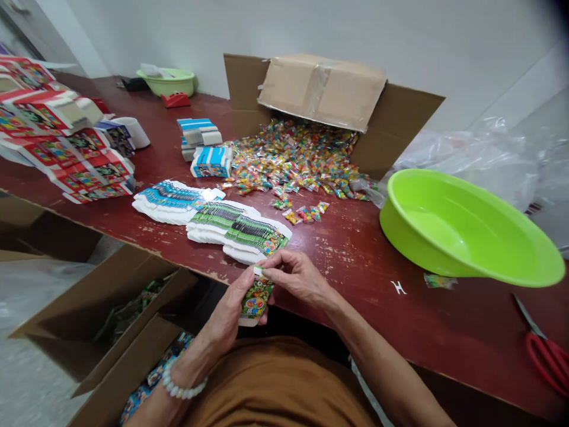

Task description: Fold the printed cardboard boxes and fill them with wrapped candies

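Since everything close-up sits right at the near edge of the desk [355,261], I'll begin there. The left hand [233,311] is wrapped around the lower half of a small green cartoon packet [256,298], fingers closed on it, holding it upright just over the desk edge. The right hand [299,277] pinches the packet's white top edge between thumb and fingertips, so both hands are clamped on the same thing. There's a white bead bracelet [182,388] on the left wrist and a brown shirt [275,385] below.

Down on the floor to the left is an open cardboard carton [89,284] with more printed stuff inside, hard to make out. Just beyond the hands, flat green packets lie fanned in a stack [242,231], and a fanned blue stack [171,200] touches it on the left. Off to the right a big lime green basin [466,231] sits on the desk, and red-handled scissors [549,356] lie nearer, at the right.

Further back, a few loose candy packs [306,212] trail out from a big pile of little colourful candies [293,157], which spills from a cardboard box [324,89] lying on its side. Blue and white boxes [204,145] stand just left of the pile, red printed boxes [66,142] are heaped at the far left, and crumpled clear plastic [489,154] sits behind the basin. Way at the back there's a small green bowl [168,82].
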`<state>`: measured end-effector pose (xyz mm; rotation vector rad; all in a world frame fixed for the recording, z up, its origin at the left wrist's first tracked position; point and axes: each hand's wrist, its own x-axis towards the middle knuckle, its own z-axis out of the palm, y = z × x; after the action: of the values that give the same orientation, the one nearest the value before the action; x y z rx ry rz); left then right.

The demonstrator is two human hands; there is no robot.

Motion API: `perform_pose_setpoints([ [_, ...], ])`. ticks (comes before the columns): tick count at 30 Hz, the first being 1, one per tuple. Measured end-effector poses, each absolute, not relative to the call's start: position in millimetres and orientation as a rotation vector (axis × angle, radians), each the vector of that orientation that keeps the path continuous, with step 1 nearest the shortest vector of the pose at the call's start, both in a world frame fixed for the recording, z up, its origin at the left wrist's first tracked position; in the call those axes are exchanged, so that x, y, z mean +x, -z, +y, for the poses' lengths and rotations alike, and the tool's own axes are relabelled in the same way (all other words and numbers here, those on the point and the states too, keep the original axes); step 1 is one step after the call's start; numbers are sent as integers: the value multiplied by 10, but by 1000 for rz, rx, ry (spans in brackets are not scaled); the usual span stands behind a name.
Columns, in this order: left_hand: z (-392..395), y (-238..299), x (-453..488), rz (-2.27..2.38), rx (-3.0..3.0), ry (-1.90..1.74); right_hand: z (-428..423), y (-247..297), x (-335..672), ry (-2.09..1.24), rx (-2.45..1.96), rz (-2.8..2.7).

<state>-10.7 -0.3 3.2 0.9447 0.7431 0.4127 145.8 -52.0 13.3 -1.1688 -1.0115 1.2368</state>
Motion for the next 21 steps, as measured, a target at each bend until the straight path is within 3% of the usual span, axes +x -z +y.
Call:
perform_pose_setpoints([
  [6,-46,-38,-50,725,829,-359,-662,-212,1524,-627,-1358,-1662],
  [9,-62,-5,-62,750,811,-367,-575,-181,1671,-673,-1330,-1803],
  [11,-99,36,-111,755,781,-364,-418,-138,1936,-672,-1473,-1740],
  [14,-185,129,-247,788,774,-305,-121,-49,2541,-269,-2058,-1315],
  [21,40,261,-776,879,1098,-356,151,338,3464,-164,-2366,-1064],
])
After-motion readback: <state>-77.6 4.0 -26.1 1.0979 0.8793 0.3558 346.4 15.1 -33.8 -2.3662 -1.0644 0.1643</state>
